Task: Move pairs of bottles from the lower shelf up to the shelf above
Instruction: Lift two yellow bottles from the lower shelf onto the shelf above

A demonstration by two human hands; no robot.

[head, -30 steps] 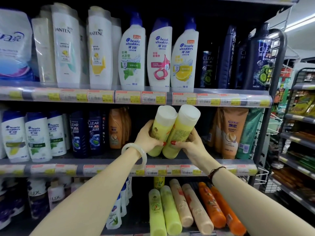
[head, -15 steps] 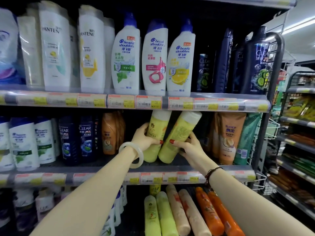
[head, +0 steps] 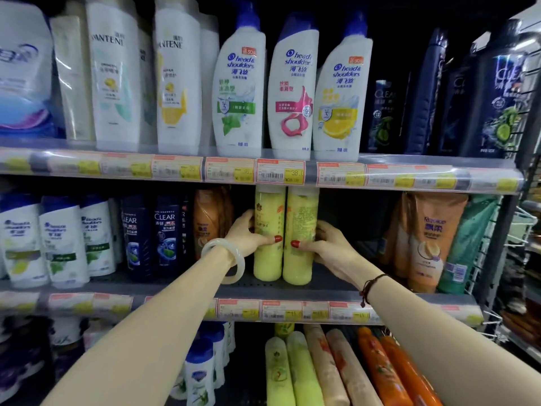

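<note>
Two yellow-green bottles stand upright side by side on the middle shelf (head: 330, 284). My left hand (head: 247, 234) grips the left yellow bottle (head: 268, 259) from its left side. My right hand (head: 323, 247) grips the right yellow bottle (head: 298, 265) from its right side. Both bottle bases rest on the shelf, and their caps are hidden behind the price strip above. On the lower shelf lie more bottles on their sides: two yellow-green bottles (head: 288, 373), two beige bottles (head: 339, 367) and two orange bottles (head: 389, 373).
Orange Rejoice bottles (head: 430, 241) stand right of the pair across a dark gap, another orange bottle (head: 209, 221) and dark Clear bottles (head: 149, 235) to the left. The top shelf (head: 281, 171) holds Pantene and Head & Shoulders bottles. A wire rack (head: 515, 230) sits at the right.
Both hands have pushed the two yellow bottles deeper into the middle shelf and tipped them from a slant to upright, with their bases now down on the shelf.
</note>
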